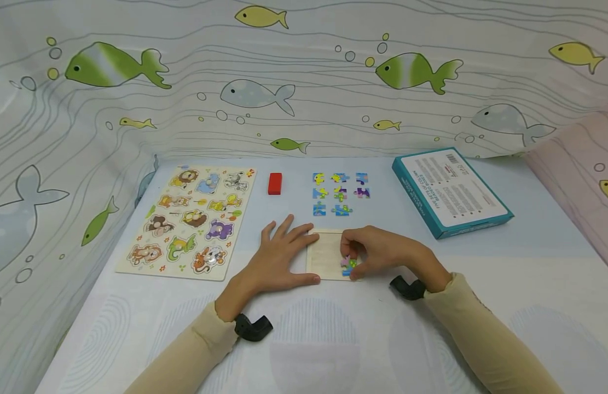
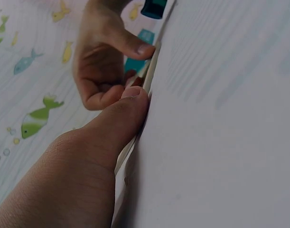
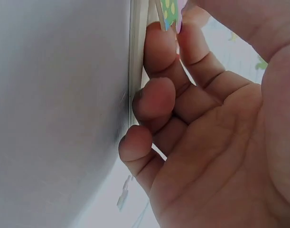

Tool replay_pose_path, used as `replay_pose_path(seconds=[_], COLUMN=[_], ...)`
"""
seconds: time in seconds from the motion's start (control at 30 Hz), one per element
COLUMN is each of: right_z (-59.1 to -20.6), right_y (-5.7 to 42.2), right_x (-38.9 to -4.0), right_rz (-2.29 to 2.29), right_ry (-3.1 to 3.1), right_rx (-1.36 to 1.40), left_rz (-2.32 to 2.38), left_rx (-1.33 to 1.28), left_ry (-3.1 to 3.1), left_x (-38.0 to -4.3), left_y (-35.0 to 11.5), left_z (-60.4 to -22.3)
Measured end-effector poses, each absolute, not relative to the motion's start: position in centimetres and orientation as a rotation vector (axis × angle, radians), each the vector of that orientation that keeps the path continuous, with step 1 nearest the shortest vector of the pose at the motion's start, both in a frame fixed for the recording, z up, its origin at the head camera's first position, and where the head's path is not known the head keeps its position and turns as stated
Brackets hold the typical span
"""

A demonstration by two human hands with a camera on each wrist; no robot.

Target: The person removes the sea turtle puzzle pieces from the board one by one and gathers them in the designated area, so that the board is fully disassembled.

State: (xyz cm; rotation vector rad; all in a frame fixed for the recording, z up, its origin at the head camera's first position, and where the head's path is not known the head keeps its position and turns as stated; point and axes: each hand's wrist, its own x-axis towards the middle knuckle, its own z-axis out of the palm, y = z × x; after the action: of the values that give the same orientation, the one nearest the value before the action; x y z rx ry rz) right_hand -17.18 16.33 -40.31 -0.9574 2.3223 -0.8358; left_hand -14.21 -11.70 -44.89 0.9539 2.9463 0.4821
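A shallow, pale wooden puzzle board [image 1: 325, 257] lies flat in front of me. My left hand [image 1: 279, 257] has its fingers spread along the board's left side, with the thumb at the near left corner. In the left wrist view the thumb [image 2: 130, 107] rests against the board's edge. My right hand [image 1: 377, 251] pinches a jigsaw piece [image 1: 349, 266] over the board's near right corner. Green, pink and blue show on that piece, and the right wrist view catches its yellow-spotted green part [image 3: 170, 12] at the fingertips. The hand covers some of it.
Several loose jigsaw pieces [image 1: 341, 210] lie in rows behind the board. A red block [image 1: 275, 184] sits to their left. At the left is an animal peg puzzle [image 1: 185, 230]; at the right, a teal-edged box [image 1: 456, 191]. Fish-print cloth [image 1: 333, 98] hangs behind.
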Motion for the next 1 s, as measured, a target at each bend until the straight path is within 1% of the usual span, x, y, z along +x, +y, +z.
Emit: replay_pose_path(seconds=[0.47, 0.63, 1.0], right_z=[-40.1, -40.4, -40.9], right_y=[16.2, 16.7, 18.5], right_x=[-17.0, -17.4, -19.0], right_rz=[-0.823, -0.889, -1.070], right_ry=[2.304, 2.261, 2.338], right_rx=[-1.037, -1.060, -0.916], left_rz=[0.475, 0.474, 0.496], left_rx=[0.957, 0.959, 0.979], left_ry=[2.950, 2.952, 2.959], left_x=[-14.3, -14.4, -14.3], left_y=[-11.7, -11.7, -11.7], left_z=[-44.9, -45.0, -45.0])
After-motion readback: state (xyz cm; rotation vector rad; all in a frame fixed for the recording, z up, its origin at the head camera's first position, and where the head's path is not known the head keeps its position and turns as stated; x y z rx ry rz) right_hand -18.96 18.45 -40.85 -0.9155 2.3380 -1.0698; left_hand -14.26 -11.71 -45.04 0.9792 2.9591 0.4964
